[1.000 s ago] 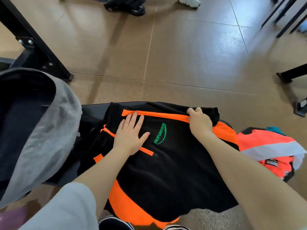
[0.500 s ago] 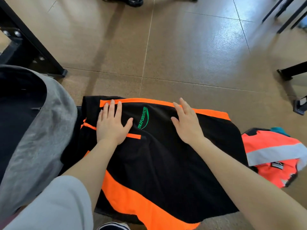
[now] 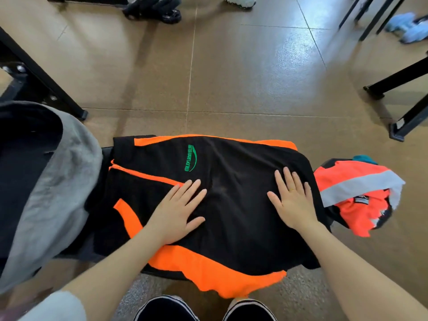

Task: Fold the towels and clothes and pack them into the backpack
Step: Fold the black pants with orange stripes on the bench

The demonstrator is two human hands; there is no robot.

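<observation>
Both hands have slid down the black and orange garment [image 3: 231, 228] toward the lower part of the frame since half a second ago. At far left, a grey-lined backpack [image 3: 58, 181] stands open beside it. Left of centre, the left hand [image 3: 178, 212] lies flat on the cloth, fingers straight and slightly spread, holding nothing. Right of centre, the right hand [image 3: 293, 200] presses flat likewise, fingers extended. At the right edge, an orange and grey garment [image 3: 356, 195] lies crumpled just beside the black one.
</observation>
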